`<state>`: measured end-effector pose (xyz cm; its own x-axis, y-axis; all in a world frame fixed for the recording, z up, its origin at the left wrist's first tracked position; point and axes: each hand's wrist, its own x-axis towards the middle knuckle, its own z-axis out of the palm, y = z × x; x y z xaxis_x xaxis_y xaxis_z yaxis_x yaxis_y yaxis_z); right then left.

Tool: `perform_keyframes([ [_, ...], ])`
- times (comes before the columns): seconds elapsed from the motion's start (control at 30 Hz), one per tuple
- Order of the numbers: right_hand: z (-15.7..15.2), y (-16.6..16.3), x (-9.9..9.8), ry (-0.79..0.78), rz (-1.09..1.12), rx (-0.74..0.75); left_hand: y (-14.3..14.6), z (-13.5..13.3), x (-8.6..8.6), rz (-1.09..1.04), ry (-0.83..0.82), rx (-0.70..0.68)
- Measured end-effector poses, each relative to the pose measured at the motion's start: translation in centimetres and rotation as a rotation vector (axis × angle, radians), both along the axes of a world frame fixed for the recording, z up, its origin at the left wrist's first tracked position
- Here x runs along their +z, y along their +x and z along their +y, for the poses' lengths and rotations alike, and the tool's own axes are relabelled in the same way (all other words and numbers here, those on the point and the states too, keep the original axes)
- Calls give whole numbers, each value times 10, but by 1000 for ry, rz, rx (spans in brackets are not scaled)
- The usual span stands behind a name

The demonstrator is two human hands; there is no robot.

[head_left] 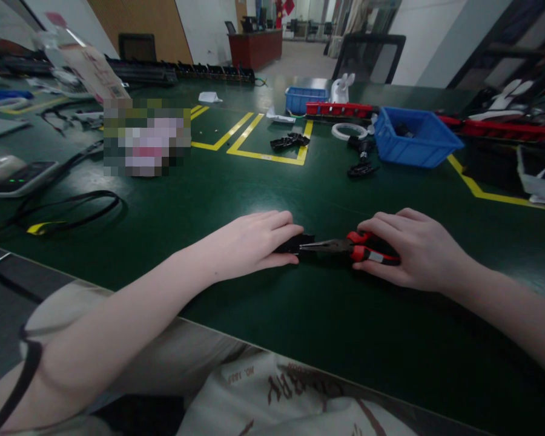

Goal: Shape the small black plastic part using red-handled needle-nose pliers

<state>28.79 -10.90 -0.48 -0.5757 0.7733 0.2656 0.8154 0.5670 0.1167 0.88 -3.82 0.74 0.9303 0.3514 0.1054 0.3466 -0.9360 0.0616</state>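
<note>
1. The left hand (254, 242) lies palm down on the dark green worktop (300, 321). Its fingers are together and curled lightly over a small black plastic part (295, 243), pinning it flat.
2. The part sits under and just right of the left fingertips, between the two hands. Only its right end shows, and that end meets the nose of the tool.
3. The red-and-black-handled long-nose pliers (340, 246) lie almost flat on the worktop, nose pointing left at the part. The jaws look nearly closed; I cannot tell whether they bite the part or only touch it.
4. The right hand (413, 248) is closed over the plier handles, knuckles up.
5. In my judgement this goes best with the left hand pressing firmly so the part cannot slide and its fingertips clear of the nose. The right hand should squeeze evenly, with the nose level and in line with the part.
6. A loop of black cable (72, 209) lies far left of the left hand. A blue plastic bin (413, 138) stands well beyond the right hand.
</note>
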Motion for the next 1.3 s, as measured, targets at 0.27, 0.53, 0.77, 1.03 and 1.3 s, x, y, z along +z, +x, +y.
perform_keyframes([
  [0.27, -4, -12, 7, 27, -135, -47, 0, 0, -1, -4, -14, 5],
  [0.53, -13, -25, 4, -15, -130, -145, 1, 2, -1, -2, -31, 1],
  [0.77, -10, -20, 3, -1, -22, -86, 0, 1, 1, 23, -25, 17],
  [1.03, -7, -26, 7, -135, 73, -97, 6, 8, -4, 3, 2, -26],
  [1.3, -4, -23, -1, -44, 139, -43, 11, 13, -6, 47, -31, 7],
])
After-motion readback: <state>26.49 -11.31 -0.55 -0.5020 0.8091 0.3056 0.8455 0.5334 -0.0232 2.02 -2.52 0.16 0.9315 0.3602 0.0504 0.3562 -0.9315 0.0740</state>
